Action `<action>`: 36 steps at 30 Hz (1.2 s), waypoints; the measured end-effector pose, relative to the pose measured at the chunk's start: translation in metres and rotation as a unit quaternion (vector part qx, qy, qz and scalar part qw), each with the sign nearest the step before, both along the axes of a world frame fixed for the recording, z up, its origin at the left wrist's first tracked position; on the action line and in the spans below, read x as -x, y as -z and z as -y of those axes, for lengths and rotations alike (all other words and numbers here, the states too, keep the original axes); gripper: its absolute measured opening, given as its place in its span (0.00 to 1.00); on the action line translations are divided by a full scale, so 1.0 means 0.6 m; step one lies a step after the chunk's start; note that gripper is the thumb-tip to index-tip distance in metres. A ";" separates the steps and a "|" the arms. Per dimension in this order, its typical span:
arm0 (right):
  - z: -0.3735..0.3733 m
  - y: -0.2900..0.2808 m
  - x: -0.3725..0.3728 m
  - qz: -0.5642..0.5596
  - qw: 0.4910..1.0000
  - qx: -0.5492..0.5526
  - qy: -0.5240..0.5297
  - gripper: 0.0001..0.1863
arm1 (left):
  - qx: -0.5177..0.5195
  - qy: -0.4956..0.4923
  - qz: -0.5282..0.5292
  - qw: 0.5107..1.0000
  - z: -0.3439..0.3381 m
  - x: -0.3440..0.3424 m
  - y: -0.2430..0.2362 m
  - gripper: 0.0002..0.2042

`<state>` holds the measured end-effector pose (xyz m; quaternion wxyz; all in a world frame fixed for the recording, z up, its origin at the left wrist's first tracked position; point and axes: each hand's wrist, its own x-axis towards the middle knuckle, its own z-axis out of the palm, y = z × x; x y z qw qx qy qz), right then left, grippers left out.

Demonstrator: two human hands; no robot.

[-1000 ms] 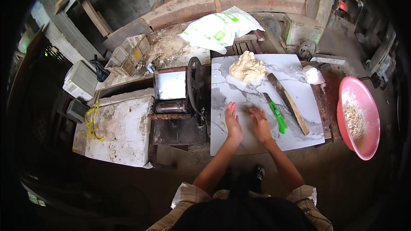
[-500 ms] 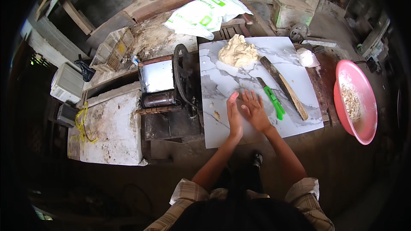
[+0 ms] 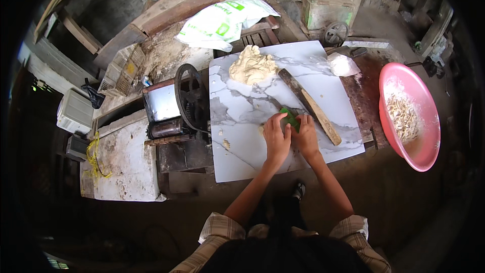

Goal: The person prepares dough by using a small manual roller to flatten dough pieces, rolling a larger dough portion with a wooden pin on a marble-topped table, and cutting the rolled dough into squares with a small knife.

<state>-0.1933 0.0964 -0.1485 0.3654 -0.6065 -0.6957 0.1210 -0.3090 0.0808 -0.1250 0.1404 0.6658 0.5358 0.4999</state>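
We are seeing the left hand (image 3: 276,138) and right hand (image 3: 305,135) pressing side by side on the marble surface (image 3: 237,156), fingers closing over a green-handled tool (image 3: 290,118) (blade hidden). Beyond, a wooden stick (image 3: 310,106) is lying beside them; farther, the dough mound (image 3: 251,67) is waiting. The pink basin (image 3: 427,101) is holding floury strips.
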 end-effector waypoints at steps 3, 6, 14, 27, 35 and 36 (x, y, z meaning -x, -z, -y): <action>0.018 -0.050 -0.007 -0.094 0.995 -0.011 -0.020 0.20 | 0.078 0.019 0.175 0.981 -0.005 -0.044 -0.029 0.16; 0.022 -0.105 -0.058 -0.132 0.990 -0.055 -0.018 0.20 | 0.094 0.024 0.311 0.945 -0.023 -0.109 -0.059 0.17; -0.064 -0.026 -0.247 -0.087 0.991 0.008 0.105 0.14 | 0.088 0.095 0.010 0.991 -0.168 -0.280 0.045 0.19; -0.120 -0.040 -0.167 -0.139 0.980 0.031 -0.136 0.23 | 0.095 0.028 0.141 0.985 -0.131 -0.162 -0.059 0.14; -0.192 -0.040 -0.073 0.103 0.980 0.120 -0.118 0.33 | 0.122 -0.102 0.038 0.987 -0.047 0.056 -0.030 0.16; -0.199 -0.040 -0.074 0.112 0.974 0.159 -0.116 0.31 | 0.121 -0.101 0.042 0.987 -0.037 0.069 -0.027 0.16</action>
